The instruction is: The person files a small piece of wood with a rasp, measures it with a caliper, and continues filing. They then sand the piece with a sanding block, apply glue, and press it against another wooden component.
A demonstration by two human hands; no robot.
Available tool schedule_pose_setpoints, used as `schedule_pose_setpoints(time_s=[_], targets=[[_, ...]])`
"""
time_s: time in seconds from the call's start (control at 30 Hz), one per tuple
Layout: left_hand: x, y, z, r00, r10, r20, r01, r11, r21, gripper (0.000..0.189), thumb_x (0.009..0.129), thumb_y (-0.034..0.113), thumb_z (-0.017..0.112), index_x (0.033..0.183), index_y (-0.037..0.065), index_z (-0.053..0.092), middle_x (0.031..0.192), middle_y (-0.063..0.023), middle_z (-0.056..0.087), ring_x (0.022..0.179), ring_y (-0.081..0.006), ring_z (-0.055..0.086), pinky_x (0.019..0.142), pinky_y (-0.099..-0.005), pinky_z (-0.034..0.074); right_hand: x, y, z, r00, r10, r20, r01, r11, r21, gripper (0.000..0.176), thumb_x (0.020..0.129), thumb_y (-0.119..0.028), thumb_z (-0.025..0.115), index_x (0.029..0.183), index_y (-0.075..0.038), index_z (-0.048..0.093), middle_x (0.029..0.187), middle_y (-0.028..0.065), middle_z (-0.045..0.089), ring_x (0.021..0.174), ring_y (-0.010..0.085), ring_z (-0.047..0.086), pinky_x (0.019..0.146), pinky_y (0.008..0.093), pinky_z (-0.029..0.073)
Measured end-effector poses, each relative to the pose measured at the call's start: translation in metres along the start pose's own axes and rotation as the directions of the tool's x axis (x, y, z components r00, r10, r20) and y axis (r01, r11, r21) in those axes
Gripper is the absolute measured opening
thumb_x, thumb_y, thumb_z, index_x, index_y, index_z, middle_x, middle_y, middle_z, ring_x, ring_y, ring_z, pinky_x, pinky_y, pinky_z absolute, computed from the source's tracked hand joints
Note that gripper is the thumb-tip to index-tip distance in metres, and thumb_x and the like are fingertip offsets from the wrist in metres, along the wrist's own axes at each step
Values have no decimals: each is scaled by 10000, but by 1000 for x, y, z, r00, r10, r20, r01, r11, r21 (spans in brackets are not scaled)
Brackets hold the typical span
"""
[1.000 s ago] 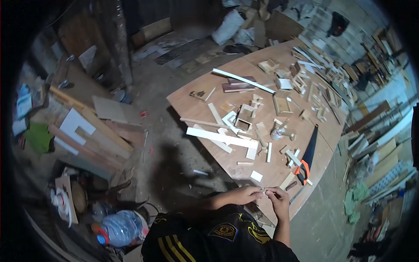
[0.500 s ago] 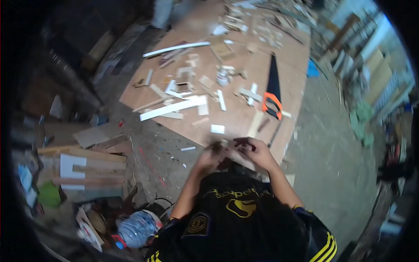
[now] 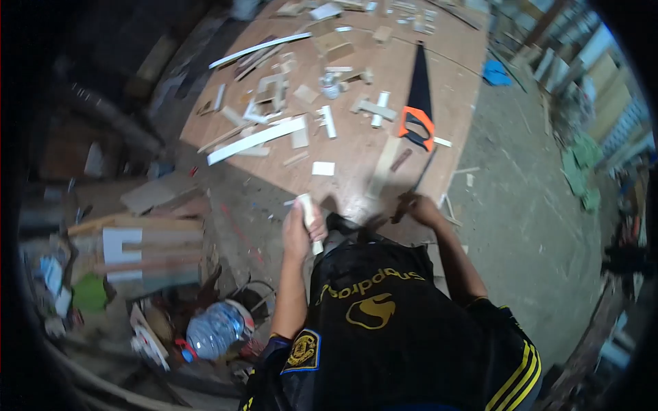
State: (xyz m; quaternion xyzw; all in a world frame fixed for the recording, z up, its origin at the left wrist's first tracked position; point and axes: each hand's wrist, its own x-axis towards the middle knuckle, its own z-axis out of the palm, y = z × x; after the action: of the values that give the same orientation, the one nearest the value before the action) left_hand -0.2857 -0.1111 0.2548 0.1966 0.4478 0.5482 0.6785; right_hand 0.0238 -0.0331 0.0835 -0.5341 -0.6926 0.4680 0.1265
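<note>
My left hand (image 3: 298,231) is closed around a short strip of pale wood (image 3: 306,209), held upright just off the table's near edge. The strip sticks out above and below the fingers. My right hand (image 3: 419,207) is at the near right edge of the table, with its fingers apart and pointing left. Its fingertips are dark and partly blurred, and nothing shows clearly between them. Just beyond this hand lies a thin dark rod (image 3: 426,170). A pale board (image 3: 384,168) and a small brown wood piece (image 3: 401,159) lie to the rod's left.
A handsaw (image 3: 419,103) with an orange and black handle lies on the wooden table (image 3: 260,175). A long white strip (image 3: 257,140), a small jar (image 3: 330,87) and several wood offcuts are scattered leftward. A large water bottle (image 3: 212,332) and stacked boards (image 3: 154,240) are on the floor at left.
My hands were close together in front of my body. They have moved apart: my left hand leftward with the wood strip, my right hand up toward the table's right side. The view has shifted.
</note>
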Motion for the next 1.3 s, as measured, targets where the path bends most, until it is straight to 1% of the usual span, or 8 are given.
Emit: schedule_pose_setpoints(time_s=[0.27,0.43,0.57,0.7,0.87,0.93,1.1,1.3], targets=[[-34,23,24,971,186,148,-171,979,-114,464,991,473,329,920,37,469,622,-13,392,519,-104,352,495,-249,329,108,22,-35,897,-398,-194,201,757,-622,343,761,-126,622,1098,-180,647,1147,121,600,1030,329,549,881,414,451],[-65,41,34,911,406,-68,-364,872,328,354,985,386,436,956,37,482,664,-40,476,533,-106,434,497,-232,369,104,5,-49,959,-266,-99,98,635,-766,262,798,-194,613,1055,-167,648,1093,95,621,957,316,561,874,430,445],[-61,35,29,917,368,-153,-278,866,417,352,987,393,430,969,48,499,658,-9,469,501,-69,399,447,-200,314,96,-35,-48,927,-203,-314,110,951,-289,260,885,-173,549,1090,-21,597,1009,138,663,958,318,620,884,409,467],[-39,25,45,907,409,-100,-312,813,492,351,987,388,436,1007,48,523,605,36,410,486,-44,346,431,-203,276,37,-165,-61,932,-303,-201,360,848,389,298,958,-119,437,1194,31,542,1261,128,580,1128,194,573,962,306,425],[-27,23,73,957,286,46,-264,797,543,350,999,336,423,1027,15,558,640,46,429,538,-45,378,494,-205,306,-35,-242,-78,549,-768,-331,821,570,39,407,840,2,549,1246,-10,522,938,139,647,681,229,563,651,309,476],[-27,26,83,960,248,127,-278,812,513,356,997,352,425,969,23,559,630,49,424,534,-40,375,491,-200,299,-33,-225,-73,565,-819,-103,808,574,-135,486,845,-70,598,1315,-45,476,1040,156,634,673,287,575,638,336,496],[-27,26,77,965,174,197,-252,828,501,358,995,371,423,923,40,539,614,45,428,520,-34,378,475,-195,296,-32,-235,-81,462,-761,-456,824,558,-97,509,838,-16,572,1328,-115,480,722,61,547,585,233,576,554,359,477],[-36,35,76,945,138,295,-278,816,507,370,971,409,465,946,48,547,594,47,413,478,-34,345,431,-194,255,-33,-227,-55,503,-793,-345,827,557,-74,592,775,31,592,1333,-133,484,691,69,543,535,234,546,496,332,442]])
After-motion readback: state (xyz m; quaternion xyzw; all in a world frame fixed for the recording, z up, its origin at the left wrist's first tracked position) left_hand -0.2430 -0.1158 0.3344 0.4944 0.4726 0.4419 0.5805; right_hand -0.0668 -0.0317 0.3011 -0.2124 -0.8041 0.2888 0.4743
